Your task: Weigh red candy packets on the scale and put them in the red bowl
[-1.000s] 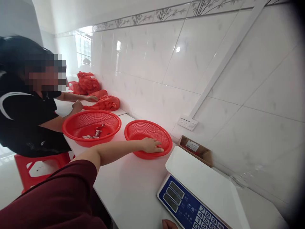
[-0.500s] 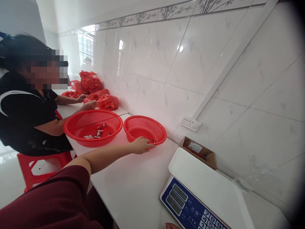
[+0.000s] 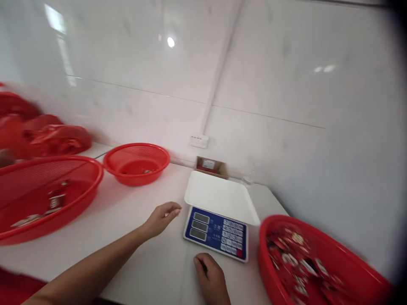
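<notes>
My left hand (image 3: 162, 218) hovers over the white table just left of a blue and white digital scale (image 3: 216, 231). Its fingers are curled and bent toward the thumb; whatever may be between them is hidden. In front of the scale, my right hand (image 3: 211, 277) rests on the table in a loose fist, with nothing showing in it. The scale's white pan (image 3: 221, 195) is bare. Close by on the right stands a red basket (image 3: 265, 250) with many small wrapped packets (image 3: 299, 264) in it.
A smaller red basket (image 3: 136, 180) with a few bits inside stands at the back left. Nearer is a large red basket (image 3: 92, 195) holding several packets (image 3: 56, 201). Red plastic bags (image 3: 60, 140), a cardboard box (image 3: 222, 169) and a wall socket (image 3: 199, 140) lie along the wall.
My left hand has left the smaller basket and come right, beside the scale. The view has swung right, bringing my right hand and the packet-filled basket into sight; the co-worker is mostly out of view.
</notes>
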Motion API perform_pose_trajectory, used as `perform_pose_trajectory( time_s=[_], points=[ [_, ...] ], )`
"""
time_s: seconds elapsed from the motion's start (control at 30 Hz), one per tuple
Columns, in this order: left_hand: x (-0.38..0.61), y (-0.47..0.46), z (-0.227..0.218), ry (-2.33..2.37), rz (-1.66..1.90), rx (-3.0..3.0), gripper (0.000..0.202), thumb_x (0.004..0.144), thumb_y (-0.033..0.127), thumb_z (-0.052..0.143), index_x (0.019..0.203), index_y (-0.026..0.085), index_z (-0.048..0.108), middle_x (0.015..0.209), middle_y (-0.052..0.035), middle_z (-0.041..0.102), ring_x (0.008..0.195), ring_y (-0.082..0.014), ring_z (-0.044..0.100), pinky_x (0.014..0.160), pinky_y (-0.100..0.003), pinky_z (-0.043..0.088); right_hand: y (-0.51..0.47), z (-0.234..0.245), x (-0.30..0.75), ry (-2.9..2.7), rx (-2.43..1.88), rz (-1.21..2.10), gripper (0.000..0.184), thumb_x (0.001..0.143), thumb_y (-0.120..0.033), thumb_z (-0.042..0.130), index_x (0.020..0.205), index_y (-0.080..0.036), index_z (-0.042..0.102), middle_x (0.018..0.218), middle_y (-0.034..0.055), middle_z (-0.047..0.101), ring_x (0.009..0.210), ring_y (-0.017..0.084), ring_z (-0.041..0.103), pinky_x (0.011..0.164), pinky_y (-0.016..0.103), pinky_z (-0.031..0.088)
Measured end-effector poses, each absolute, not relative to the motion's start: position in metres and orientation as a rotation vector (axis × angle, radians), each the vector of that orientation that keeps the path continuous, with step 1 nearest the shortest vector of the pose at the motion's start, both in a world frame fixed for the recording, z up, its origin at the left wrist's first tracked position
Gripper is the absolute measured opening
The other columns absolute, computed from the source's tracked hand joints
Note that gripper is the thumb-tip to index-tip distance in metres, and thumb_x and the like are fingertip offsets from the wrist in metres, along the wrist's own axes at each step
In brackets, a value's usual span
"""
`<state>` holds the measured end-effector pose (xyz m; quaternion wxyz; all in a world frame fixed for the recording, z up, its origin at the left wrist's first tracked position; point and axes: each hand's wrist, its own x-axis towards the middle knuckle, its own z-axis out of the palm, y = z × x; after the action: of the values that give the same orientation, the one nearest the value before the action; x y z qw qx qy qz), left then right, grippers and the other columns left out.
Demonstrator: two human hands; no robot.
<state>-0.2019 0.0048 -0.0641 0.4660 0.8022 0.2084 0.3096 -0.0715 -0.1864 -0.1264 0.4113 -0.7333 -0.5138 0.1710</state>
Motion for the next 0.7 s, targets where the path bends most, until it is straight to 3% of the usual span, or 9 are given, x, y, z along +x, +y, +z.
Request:
perform_pose_trajectory(
  time_s=[0.07,0.17,0.23,0.4,0.5,0.57,0.63,0.7],
  points=[
    [-0.193,-0.017,-0.068,0.345,0.409,1.615,0.032,0.087,0.045,0.043,0.09,0.016,0.056,0.08,-0.0047,0.06,0.07,-0.0154,0.058,0.066,-0.03,0.046,-0.194,-0.111,-0.072,-1.327,-1.875,0.462,0.024,0.086,-0.034,0.041,0.078,-0.021,0.059,0.078,0.0022,0.062,0.073,0.015,0.058,0.067,0.023,0.044],
    [-0.183,-0.039,-0.077,0.234,0.037,1.265,0.033,0.083,0.047,0.051,0.088,0.015,0.056,0.08,-0.0046,0.059,0.069,-0.0143,0.057,0.06,-0.027,0.046,-0.217,-0.083,-0.065,-1.339,-1.919,0.453,0.022,0.086,-0.033,0.041,0.084,-0.022,0.06,0.082,0.0021,0.062,0.074,0.014,0.057,0.067,0.022,0.044],
    [-0.18,-0.048,-0.087,0.196,-0.106,1.14,0.034,0.079,0.047,0.056,0.091,0.015,0.056,0.084,-0.0056,0.059,0.072,-0.0153,0.058,0.061,-0.028,0.047,-0.239,-0.06,-0.053,-1.284,-1.977,0.396,0.025,0.086,-0.037,0.04,0.089,-0.022,0.06,0.085,0.0029,0.063,0.074,0.014,0.058,0.065,0.022,0.045],
    [-0.181,-0.048,-0.102,0.081,-0.291,1.038,0.041,0.072,0.042,0.067,0.102,0.016,0.057,0.095,-0.0079,0.059,0.08,-0.0163,0.059,0.075,-0.034,0.046,-0.291,-0.011,0.002,-0.956,-2.242,0.17,0.032,0.079,-0.048,0.045,0.09,-0.024,0.062,0.098,0.005,0.065,0.092,0.02,0.059,0.079,0.028,0.047],
    [-0.184,-0.043,-0.102,0.075,-0.27,1.001,0.038,0.075,0.038,0.066,0.106,0.017,0.056,0.099,-0.0083,0.059,0.083,-0.0159,0.059,0.08,-0.035,0.044,-0.299,-0.004,0.033,-0.788,-2.367,0.262,0.036,0.078,-0.048,0.043,0.099,-0.024,0.061,0.11,0.0057,0.062,0.099,0.022,0.058,0.082,0.03,0.048],
    [-0.185,-0.041,-0.102,0.073,-0.263,0.994,0.036,0.076,0.035,0.065,0.106,0.017,0.055,0.1,-0.0083,0.059,0.083,-0.0153,0.059,0.081,-0.035,0.043,-0.294,-0.007,0.047,-0.832,-2.438,0.342,0.04,0.079,-0.045,0.042,0.11,-0.024,0.058,0.123,0.0048,0.055,0.112,0.022,0.051,0.093,0.033,0.043],
    [-0.186,-0.04,-0.103,0.064,-0.261,1.013,0.036,0.076,0.034,0.065,0.107,0.017,0.056,0.099,-0.0081,0.059,0.081,-0.0144,0.059,0.081,-0.034,0.043,-0.287,-0.015,0.056,-0.977,-2.501,0.385,0.043,0.08,-0.039,0.042,0.118,-0.023,0.055,0.135,0.0032,0.044,0.125,0.022,0.037,0.104,0.036,0.031],
    [-0.188,-0.04,-0.105,0.056,-0.259,1.043,0.037,0.075,0.033,0.066,0.107,0.017,0.056,0.098,-0.0076,0.06,0.079,-0.0137,0.059,0.081,-0.033,0.042,-0.281,-0.025,0.061,-1.073,-2.538,0.44,0.046,0.081,-0.033,0.04,0.124,-0.022,0.05,0.14,0.0026,0.036,0.13,0.021,0.027,0.107,0.037,0.023]
  ],
)
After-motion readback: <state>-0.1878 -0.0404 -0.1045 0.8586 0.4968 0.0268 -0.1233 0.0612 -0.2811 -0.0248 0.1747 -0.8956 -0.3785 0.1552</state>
